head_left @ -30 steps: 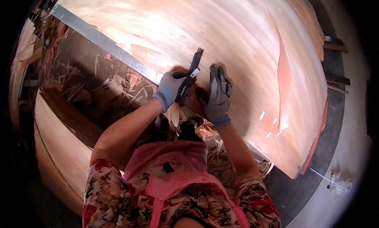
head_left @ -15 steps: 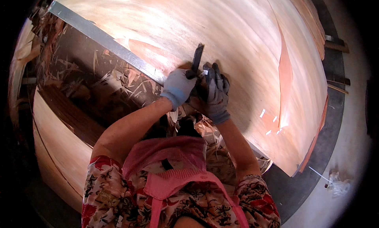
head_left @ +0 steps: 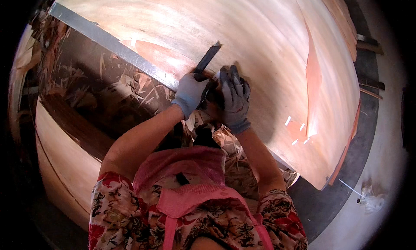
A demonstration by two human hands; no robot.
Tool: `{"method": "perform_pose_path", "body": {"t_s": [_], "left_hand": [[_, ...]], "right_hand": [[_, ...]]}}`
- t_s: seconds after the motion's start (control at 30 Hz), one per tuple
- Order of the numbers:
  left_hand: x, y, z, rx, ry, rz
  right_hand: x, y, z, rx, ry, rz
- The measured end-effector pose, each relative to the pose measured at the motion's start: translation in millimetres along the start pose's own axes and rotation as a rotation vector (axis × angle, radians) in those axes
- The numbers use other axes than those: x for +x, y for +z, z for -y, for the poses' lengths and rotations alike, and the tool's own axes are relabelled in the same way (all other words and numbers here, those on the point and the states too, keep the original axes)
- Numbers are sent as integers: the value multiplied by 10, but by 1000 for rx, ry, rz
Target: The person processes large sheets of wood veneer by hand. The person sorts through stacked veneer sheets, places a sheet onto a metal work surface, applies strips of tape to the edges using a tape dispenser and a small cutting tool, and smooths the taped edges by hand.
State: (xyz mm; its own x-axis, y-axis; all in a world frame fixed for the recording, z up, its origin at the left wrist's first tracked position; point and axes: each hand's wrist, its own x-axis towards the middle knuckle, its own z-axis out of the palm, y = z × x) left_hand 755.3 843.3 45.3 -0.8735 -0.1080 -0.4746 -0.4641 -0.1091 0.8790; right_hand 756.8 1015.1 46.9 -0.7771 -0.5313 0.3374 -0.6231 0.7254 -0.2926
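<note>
1. Far left of both hands, here's a ragged, pale-brown strip of torn wood (head_left: pixel 21 68), bent and upright-looking.
2. Beside the left forearm sits a curved stack of thin wood sheets (head_left: pixel 65 161), pale on top, dark brown along one edge.
3. Up and left of the left hand, a long, flat, grey metal strip (head_left: pixel 108 41) slants down almost to the glove; below it, a scatter of curled brown wood shavings (head_left: pixel 125 83).
4. Just beyond that hand, an orange-brown veneer patch (head_left: pixel 151 50) with a pointed outline.
5. And the left hand (head_left: pixel 190 89), grey glove, pale-blue cuff, is closed round a flat black bar (head_left: pixel 208 58) that juts away from the thumb.
6. Right beside it, the right hand (head_left: pixel 235 98), gloved in grey with dark fingertips: fingers close together and bent; whether they grip anything, I can't tell.
7. Under and beyond both hands spreads a large, pale wood veneer sheet (head_left: pixel 268 42).
8. Right of the right hand, a long orange-brown sliver (head_left: pixel 313 76), small white strips (head_left: pixel 288 120) near its lower end.
9. Farthest right, crumpled clear plastic (head_left: pixel 373 202) on the floor.
</note>
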Motion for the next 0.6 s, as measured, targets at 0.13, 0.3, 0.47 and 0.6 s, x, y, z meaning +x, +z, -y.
{"method": "perform_pose_path", "body": {"t_s": [0.13, 0.3, 0.47, 0.6], "left_hand": [[-3, -70, 45, 14, -3, 41], [-384, -218, 45, -178, -74, 88], [-454, -372, 48, 530, 172, -22], [-397, -652, -34, 610, 265, -77]], "right_hand": [[20, -52, 49, -85, -39, 152], [27, -99, 39, -164, -66, 238], [60, -177, 51, -283, -146, 240], [103, -186, 68, -298, -163, 177]]}}
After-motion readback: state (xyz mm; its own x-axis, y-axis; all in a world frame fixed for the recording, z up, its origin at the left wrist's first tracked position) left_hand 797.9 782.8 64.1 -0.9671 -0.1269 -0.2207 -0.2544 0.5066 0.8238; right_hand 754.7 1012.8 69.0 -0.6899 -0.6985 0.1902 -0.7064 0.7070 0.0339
